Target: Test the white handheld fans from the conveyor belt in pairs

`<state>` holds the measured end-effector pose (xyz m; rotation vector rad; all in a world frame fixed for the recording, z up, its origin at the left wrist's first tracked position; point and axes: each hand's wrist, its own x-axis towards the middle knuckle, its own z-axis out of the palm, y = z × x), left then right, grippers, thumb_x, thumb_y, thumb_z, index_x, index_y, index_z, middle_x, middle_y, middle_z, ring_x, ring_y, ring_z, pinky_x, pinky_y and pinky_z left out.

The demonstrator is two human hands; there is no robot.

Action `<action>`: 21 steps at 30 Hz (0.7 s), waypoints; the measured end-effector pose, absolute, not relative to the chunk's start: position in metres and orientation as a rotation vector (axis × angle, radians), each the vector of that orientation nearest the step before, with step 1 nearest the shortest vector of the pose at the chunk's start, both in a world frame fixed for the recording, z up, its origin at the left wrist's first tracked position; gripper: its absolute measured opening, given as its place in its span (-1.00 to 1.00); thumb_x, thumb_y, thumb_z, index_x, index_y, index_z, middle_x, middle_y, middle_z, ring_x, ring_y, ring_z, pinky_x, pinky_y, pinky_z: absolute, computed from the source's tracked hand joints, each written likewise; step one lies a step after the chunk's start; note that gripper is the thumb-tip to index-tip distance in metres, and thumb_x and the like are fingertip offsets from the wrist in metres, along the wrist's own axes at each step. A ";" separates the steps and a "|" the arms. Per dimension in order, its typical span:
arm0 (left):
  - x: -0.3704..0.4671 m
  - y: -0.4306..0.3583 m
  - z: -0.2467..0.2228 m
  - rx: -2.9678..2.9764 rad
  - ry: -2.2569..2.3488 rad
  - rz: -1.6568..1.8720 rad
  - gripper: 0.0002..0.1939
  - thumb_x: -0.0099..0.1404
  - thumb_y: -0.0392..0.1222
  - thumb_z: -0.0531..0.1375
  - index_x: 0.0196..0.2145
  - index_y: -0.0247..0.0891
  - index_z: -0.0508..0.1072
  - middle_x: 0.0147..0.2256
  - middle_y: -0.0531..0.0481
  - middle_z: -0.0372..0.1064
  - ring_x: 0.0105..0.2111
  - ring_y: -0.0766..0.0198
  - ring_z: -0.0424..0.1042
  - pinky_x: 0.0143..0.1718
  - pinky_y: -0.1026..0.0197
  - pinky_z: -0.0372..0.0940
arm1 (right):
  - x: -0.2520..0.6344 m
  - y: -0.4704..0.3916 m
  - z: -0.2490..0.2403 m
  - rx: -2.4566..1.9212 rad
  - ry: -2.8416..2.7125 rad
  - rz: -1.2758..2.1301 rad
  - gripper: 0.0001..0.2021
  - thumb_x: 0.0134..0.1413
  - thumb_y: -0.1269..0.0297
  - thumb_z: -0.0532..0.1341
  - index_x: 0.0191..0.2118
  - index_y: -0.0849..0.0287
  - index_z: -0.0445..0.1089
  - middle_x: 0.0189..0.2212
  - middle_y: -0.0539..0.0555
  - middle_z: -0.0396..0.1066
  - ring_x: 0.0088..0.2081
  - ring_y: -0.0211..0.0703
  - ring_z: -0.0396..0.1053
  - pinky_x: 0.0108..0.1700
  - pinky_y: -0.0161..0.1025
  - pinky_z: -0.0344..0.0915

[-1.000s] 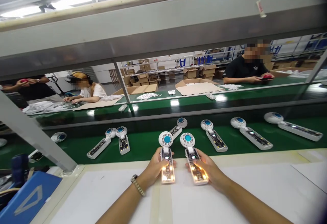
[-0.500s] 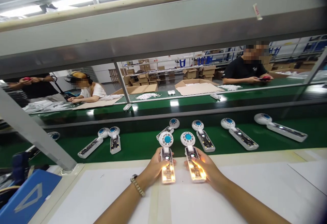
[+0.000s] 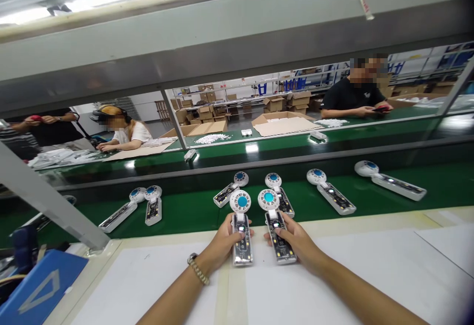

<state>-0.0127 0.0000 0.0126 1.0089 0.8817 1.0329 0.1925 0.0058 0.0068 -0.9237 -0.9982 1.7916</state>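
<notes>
Head view: the left hand [image 3: 221,242] and right hand [image 3: 300,242] each have their fingers curled round a white handheld fan-like unit, with the thumb pressed on the clear front of the handle. The left fan-like unit [image 3: 242,250] and right fan-like unit [image 3: 282,250] stand side by side, apart, near the front edge of the worktop [image 3: 281,295]; whether either handle touches it cannot be determined. The grip appears chosen to leave both round, blue-centred heads uncovered and the circuitry readable, with the thumbs over what may be controls. A bright spot shows on each handle. Beyond the worktop runs a green conveyor belt [image 3: 200,215], where further units [image 3: 336,198] lie at differing angles, mostly well separated; two at the left have their heads just beside each other. The spacing is judged to keep each one easy to pick up. The worktop is covered in white sheeting with a yellowish taped seam; at its left stand a slanting metal post [image 3: 55,191] and a blue panel [image 3: 55,285] marked with a taped triangle. Across the belt, three co-workers handle small items at another green surface, among cardboard boxes [image 3: 274,105] and a heap of small white parts [image 3: 213,139].
</notes>
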 end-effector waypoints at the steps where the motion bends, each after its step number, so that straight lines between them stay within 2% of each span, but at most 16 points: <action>1: -0.013 0.000 0.013 1.009 0.881 1.038 -0.57 0.01 -0.33 0.27 -0.17 -0.25 0.22 -0.21 -0.13 0.34 -0.27 0.16 0.40 -0.29 0.18 0.25 | 0.193 0.006 0.007 -0.914 -1.010 1.795 -0.26 -0.21 0.13 0.31 0.11 0.14 -0.01 -0.38 0.05 0.44 -0.38 -0.08 0.43 -0.32 -0.22 0.31; 9: -0.015 0.000 0.008 1.040 0.830 1.040 -0.51 -0.01 -0.31 0.31 -0.14 -0.22 0.21 -0.09 -0.15 0.25 -0.19 0.13 0.37 -0.28 0.18 0.27 | 0.198 0.006 -0.003 -0.778 -1.081 1.806 -0.18 -0.24 0.13 0.36 0.14 0.09 -0.05 -0.15 0.17 0.36 -0.25 -0.02 0.43 -0.14 -0.11 0.29; 13: -0.016 0.001 0.006 1.050 0.823 1.029 -0.48 -0.03 -0.32 0.33 -0.13 -0.21 0.21 -0.07 -0.17 0.22 -0.19 0.12 0.36 -0.35 0.22 0.28 | 0.198 0.006 -0.003 -0.723 -1.103 1.784 -0.25 -0.22 0.14 0.36 0.11 0.06 0.00 -0.06 0.17 0.27 -0.11 0.05 0.36 -0.09 -0.07 0.29; 21: -0.015 0.001 0.010 1.051 0.855 1.013 -0.44 -0.06 -0.29 0.36 -0.13 -0.22 0.20 -0.13 -0.17 0.27 -0.23 0.13 0.37 -0.32 0.17 0.28 | 0.197 0.006 -0.005 -0.664 -1.143 1.759 -0.33 -0.19 0.14 0.34 0.07 0.03 0.08 0.06 0.18 0.17 -0.09 0.05 0.35 -0.09 -0.07 0.31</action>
